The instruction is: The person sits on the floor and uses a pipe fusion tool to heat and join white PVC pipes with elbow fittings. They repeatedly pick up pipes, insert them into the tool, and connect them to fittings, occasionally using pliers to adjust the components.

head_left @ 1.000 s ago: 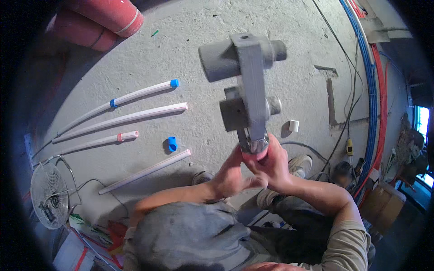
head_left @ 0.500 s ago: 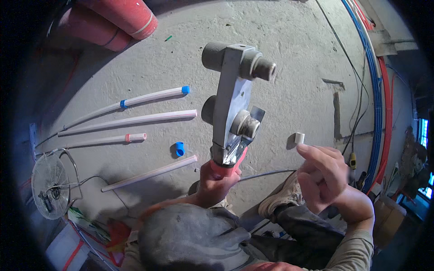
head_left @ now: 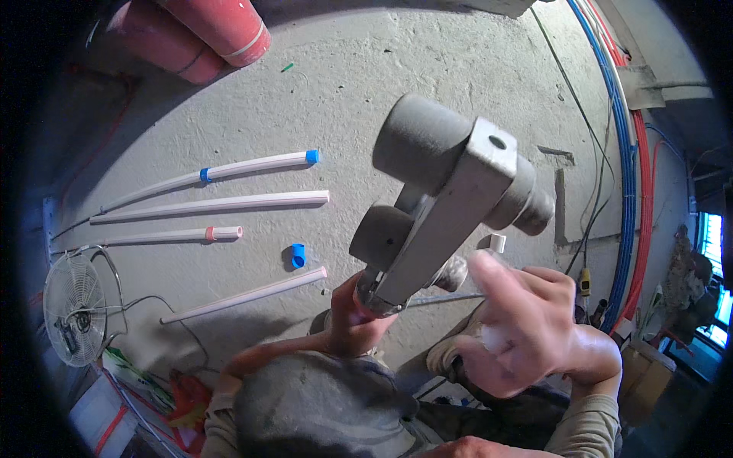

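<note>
My left hand (head_left: 359,319) is closed around the handle of a grey pipe welding iron (head_left: 447,229), low in the middle. The iron tilts up and to the right. Two thick round heating dies (head_left: 420,141) stick out on its left side and narrower stepped ones (head_left: 527,206) on its right. My right hand (head_left: 527,320) hovers at the iron's lower right side, smeared by motion. A pale patch shows between its thumb and fingers; I cannot make out what it is. Just beyond its fingertips, a small white pipe fitting (head_left: 498,243) lies on the floor.
Several white pipes (head_left: 221,202) lie on the concrete floor at left, some with blue or red fittings. A loose blue fitting (head_left: 298,256) is nearby. A fan (head_left: 75,309) stands far left, red cylinders (head_left: 217,30) at the back. Blue and red conduits (head_left: 628,175) run along the right.
The welding iron has come closer and turned, its top leaning right. My right hand has moved slightly down and left, nearer to the iron's lower dies.
</note>
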The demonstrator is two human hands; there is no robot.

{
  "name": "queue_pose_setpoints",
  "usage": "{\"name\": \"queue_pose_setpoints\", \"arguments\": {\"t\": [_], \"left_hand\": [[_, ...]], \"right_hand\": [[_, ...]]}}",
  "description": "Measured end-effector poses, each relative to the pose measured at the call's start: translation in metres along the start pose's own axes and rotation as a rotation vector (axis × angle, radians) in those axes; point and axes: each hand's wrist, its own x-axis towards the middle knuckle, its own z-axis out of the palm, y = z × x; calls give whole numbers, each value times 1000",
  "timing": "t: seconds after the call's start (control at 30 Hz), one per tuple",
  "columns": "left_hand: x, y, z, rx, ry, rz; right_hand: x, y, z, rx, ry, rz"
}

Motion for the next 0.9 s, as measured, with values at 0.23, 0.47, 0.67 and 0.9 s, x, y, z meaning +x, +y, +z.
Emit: {"name": "queue_pose_setpoints", "arguments": {"t": [0.23, 0.47, 0.67, 0.9], "left_hand": [[2, -15, -2, -31, -59, 40], [2, -6, -12, 12, -131, -57], [3, -4, -15, -138, -265, -160], [-1, 1, -22, -144, -307, -147]], "right_hand": [[-10, -4, 0, -183, 89, -79], [-31, -3, 17, 22, -1, -282], [-14, -10, -3, 637, 103, 189], [-29, -24, 10, 639, -10, 65]]}}
